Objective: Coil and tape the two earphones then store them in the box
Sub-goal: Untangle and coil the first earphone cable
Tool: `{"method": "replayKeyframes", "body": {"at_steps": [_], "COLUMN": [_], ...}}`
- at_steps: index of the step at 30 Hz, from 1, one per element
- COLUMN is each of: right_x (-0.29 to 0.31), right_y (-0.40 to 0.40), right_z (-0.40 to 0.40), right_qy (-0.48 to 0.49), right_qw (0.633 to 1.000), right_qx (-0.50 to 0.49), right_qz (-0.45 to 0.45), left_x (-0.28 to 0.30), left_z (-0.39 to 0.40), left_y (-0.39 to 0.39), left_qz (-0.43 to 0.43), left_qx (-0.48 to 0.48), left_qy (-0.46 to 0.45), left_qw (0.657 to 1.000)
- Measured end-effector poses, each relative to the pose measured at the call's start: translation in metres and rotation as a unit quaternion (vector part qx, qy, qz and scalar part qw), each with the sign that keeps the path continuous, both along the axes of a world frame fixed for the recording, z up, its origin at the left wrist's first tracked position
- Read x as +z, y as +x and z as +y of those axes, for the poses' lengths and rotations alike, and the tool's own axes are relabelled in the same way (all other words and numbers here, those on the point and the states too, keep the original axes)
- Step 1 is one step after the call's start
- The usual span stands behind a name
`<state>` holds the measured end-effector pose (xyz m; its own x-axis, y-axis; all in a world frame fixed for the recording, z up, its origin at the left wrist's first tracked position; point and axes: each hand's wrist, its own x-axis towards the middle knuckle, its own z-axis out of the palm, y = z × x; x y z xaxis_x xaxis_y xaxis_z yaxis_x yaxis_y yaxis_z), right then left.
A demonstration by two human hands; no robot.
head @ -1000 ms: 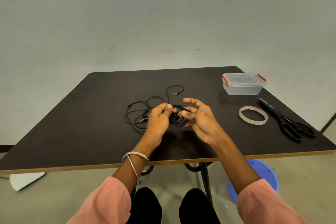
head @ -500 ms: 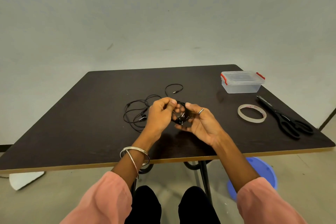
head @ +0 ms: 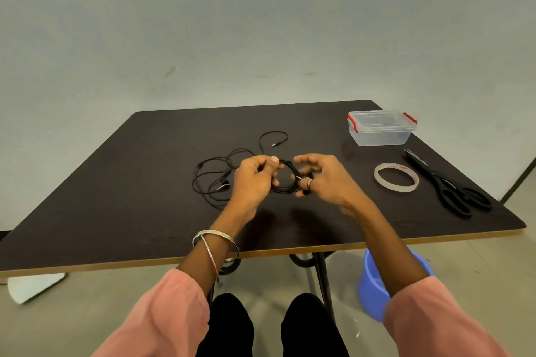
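Observation:
A black earphone wound into a small coil (head: 287, 180) is held between both hands above the dark table (head: 130, 200). My left hand (head: 255, 180) pinches the coil's left side with thumb and fingers. My right hand (head: 324, 180) holds its right side, the upper fingers spread. A second black earphone (head: 217, 174) lies loose and tangled on the table just left of my left hand, its plug end curling toward the back. The clear box (head: 380, 136) with red clips stands shut at the back right. A roll of clear tape (head: 396, 177) lies to the right of my hands.
Black scissors (head: 446, 185) lie at the right edge beside the tape. Under the table stand its black legs, a blue bucket (head: 374, 290) on the floor at the right and a white sheet (head: 32, 287) on the left. A grey wall rises behind the table.
The coil has been lifted slightly and widened between my hands. My right hand's fingers have spread open above it while my left hand keeps its pinch.

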<state>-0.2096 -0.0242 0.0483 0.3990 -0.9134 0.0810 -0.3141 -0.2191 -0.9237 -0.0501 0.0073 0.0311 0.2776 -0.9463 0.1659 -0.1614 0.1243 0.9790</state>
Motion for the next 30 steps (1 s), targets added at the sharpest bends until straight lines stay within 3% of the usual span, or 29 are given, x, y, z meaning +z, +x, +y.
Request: {"method": "replayKeyframes", "body": {"at_steps": [2,3,5,9,14,19,23,30], "right_x": [0.001,0.002,0.001,-0.012,-0.029,-0.042,-0.044,-0.045], "right_y": [-0.007,-0.011,-0.02,-0.038,-0.057,-0.061,-0.059,-0.06], "right_z": [-0.003,-0.002,0.0,0.002,-0.007,-0.012,-0.016,-0.018], "right_qy": [-0.104,-0.128,-0.144,-0.079,-0.062,-0.103,-0.151,-0.123], "right_qw": [0.989,0.986,0.987,0.992,0.985,0.983,0.975,0.982], "right_qx": [0.004,0.004,-0.01,-0.066,-0.144,-0.151,-0.13,-0.131], "right_qz": [0.107,0.111,0.073,-0.077,-0.076,-0.006,0.099,0.061], "left_x": [-0.002,-0.002,-0.001,-0.004,-0.019,-0.025,-0.028,-0.03], "left_z": [-0.003,-0.004,-0.007,-0.016,-0.033,-0.044,-0.049,-0.049], "left_y": [-0.007,-0.01,-0.017,-0.035,-0.053,-0.058,-0.054,-0.052], "left_qz": [0.016,0.035,0.082,0.118,-0.062,-0.226,-0.267,-0.255], "left_qx": [-0.002,-0.006,-0.023,-0.053,-0.002,0.049,0.063,0.059], "left_qy": [0.012,0.021,0.038,0.056,0.047,-0.001,-0.006,-0.01], "left_qw": [1.0,0.999,0.996,0.99,0.997,0.973,0.962,0.965]}}
